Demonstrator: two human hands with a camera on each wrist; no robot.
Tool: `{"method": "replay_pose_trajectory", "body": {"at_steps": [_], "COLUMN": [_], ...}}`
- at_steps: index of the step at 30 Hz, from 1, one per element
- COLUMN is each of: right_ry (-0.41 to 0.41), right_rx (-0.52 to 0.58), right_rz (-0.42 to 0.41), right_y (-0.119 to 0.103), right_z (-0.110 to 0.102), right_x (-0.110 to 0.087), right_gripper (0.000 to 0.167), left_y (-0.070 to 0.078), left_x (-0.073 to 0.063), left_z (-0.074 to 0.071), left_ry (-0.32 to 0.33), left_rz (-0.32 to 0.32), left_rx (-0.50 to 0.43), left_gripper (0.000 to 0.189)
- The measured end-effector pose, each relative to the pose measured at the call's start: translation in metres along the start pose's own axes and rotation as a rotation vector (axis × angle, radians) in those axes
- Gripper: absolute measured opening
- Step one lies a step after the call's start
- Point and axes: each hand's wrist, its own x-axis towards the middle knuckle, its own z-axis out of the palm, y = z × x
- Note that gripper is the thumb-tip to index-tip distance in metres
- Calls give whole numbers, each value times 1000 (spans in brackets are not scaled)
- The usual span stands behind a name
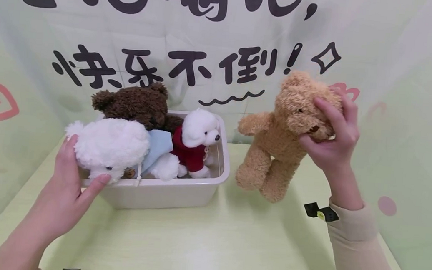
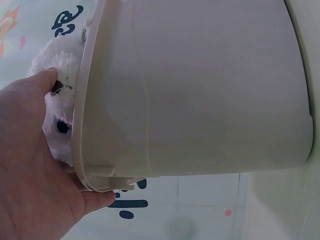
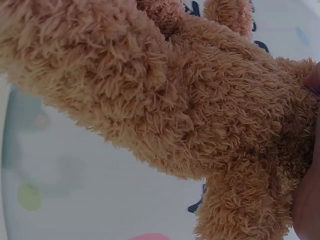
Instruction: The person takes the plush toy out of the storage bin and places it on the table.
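My left hand (image 1: 66, 179) grips a white fluffy plush toy (image 1: 111, 144) lying at the left end of a pale plastic bin (image 1: 163, 196). The left wrist view has the thumb beside a dark eye on the toy, and a fingertip at the bin's rim (image 2: 82, 115). On the other side, my right hand (image 1: 337, 139) holds a light brown teddy bear (image 1: 281, 143) by its head, raised right of the bin. Its curly body (image 3: 200, 100) fills much of the right wrist view, where the hand shows only at the edge.
Inside the bin also sit a dark brown bear (image 1: 135, 104) and a white plush bear (image 1: 199, 129) in a red top. A light blue cloth piece (image 1: 159, 145) lies among them. Behind the pale table (image 1: 178, 249) hangs a backdrop (image 1: 226, 98) with black lettering.
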Motion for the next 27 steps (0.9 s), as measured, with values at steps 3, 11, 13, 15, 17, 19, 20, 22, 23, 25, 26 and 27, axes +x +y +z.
{"method": "replay_pose_trajectory", "body": {"at_steps": [3, 11, 13, 15, 17, 19, 20, 22, 23, 25, 26, 27], "right_ry": [-149, -457, -504, -536, -561, -579, -585, -595, -597, -603, -607, -612], "right_rx": [-31, -32, -22, -16, -10, -12, -12, -11, -5, 12, 22, 33], "right_rz": [33, 106, 148, 186, 219, 234, 240, 258, 274, 309, 331, 353], "right_y": [19, 58, 62, 65, 69, 72, 74, 78, 80, 82, 83, 83], "right_z": [0, 13, 16, 20, 23, 28, 30, 34, 35, 39, 40, 42], "right_x": [-15, -50, -57, -62, -67, -72, -74, -78, -80, -84, -86, -88], "right_gripper": [49, 51, 53, 54, 56, 56, 56, 56, 56, 57, 58, 59], "left_y": [-1, 0, 1, 1, 0, 0, -1, -2, -2, -2, -3, -3], "left_x": [0, 0, 0, -1, -1, -1, -1, -1, -1, -1, -2, -2], "left_z": [-1, -3, -4, -4, -5, -5, -5, -5, -5, -5, -5, -5], "left_ry": [-1, -8, -12, -16, -20, -21, -20, -23, -24, -26, -28, -29], "left_rz": [7, 12, 8, 4, 4, 7, 14, 26, 29, 40, 42, 43], "left_rx": [0, -10, -7, -5, -6, -10, -13, -19, -23, -26, -27, -27], "left_gripper": [92, 91, 91, 91, 92, 92, 91, 91, 90, 90, 90, 89]}}
